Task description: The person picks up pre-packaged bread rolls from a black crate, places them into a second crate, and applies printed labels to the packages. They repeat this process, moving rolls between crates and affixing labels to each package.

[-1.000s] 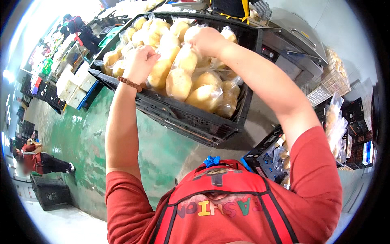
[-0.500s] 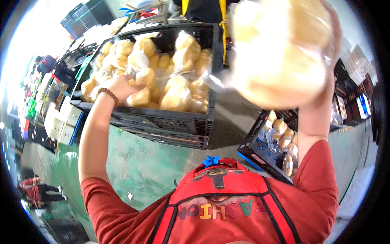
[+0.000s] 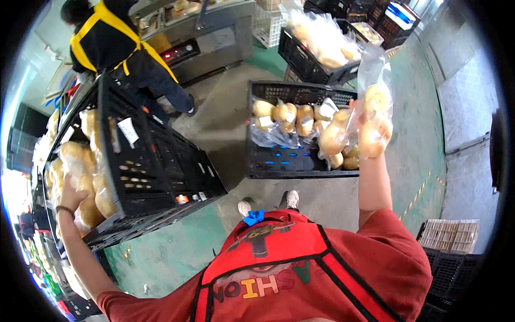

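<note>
Since the right hand swung off gripping a clear plastic bag of round yellow lumps, it's now by the low black plastic crate, away from the tall black plastic crate where the left hand touches similar bags, can't tell its grip.

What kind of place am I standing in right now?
Probably a food packing or processing room: there is bagged, potato-like produce in black plastic crates, a steel machine with a lit control panel, and another person wearing yellow straps beside it.
</note>
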The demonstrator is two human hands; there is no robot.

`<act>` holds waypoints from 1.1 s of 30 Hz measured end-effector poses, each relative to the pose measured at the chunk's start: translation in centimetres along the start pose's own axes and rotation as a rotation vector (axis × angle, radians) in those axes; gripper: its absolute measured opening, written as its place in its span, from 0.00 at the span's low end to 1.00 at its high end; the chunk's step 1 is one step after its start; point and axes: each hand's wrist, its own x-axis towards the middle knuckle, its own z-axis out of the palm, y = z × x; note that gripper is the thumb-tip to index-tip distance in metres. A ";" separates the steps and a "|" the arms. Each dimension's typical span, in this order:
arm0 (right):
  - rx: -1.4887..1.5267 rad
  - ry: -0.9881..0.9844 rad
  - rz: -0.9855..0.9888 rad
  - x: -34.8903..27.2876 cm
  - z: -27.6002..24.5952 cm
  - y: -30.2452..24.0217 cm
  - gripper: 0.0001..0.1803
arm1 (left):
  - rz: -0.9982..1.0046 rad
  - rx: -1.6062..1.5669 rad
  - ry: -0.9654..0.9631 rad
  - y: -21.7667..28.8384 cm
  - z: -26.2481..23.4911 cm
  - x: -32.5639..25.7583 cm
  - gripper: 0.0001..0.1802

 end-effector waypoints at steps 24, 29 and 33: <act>-0.699 0.183 0.718 -4.2 -17.3 14.7 0.11 | 0.358 -0.664 1.062 23.2 0.8 -9.4 0.18; -1.089 0.078 0.610 -4.7 -18.6 18.9 0.09 | 0.528 -1.414 0.385 33.8 20.1 -6.8 0.31; -1.546 -0.297 0.438 -4.4 -16.7 18.7 0.08 | 0.355 -1.367 -0.205 41.2 35.5 -4.2 0.40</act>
